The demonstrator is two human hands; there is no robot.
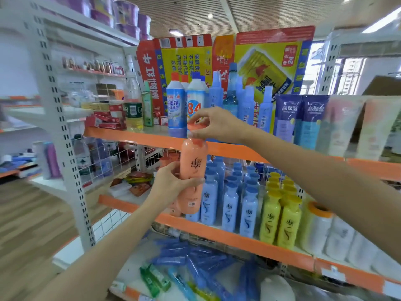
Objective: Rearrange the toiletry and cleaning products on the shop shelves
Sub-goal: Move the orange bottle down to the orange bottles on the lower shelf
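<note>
An orange bottle (193,161) with dark lettering and an orange cap stands upright in front of the middle shelf (227,236), off it.

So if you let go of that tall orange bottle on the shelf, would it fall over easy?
Probably, yes. The orange bottle is tall and narrow, so a nudge could tip it. It looks like smooth, stiff plastic, likely a bit slippery; the left hand wraps its middle while the right hand pinches the cap. If full, it is probably fairly heavy.

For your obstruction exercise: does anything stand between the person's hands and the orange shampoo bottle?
Nothing visible does. The left hand already grips the orange shampoo bottle around its middle, and the right hand pinches its orange cap.
</note>
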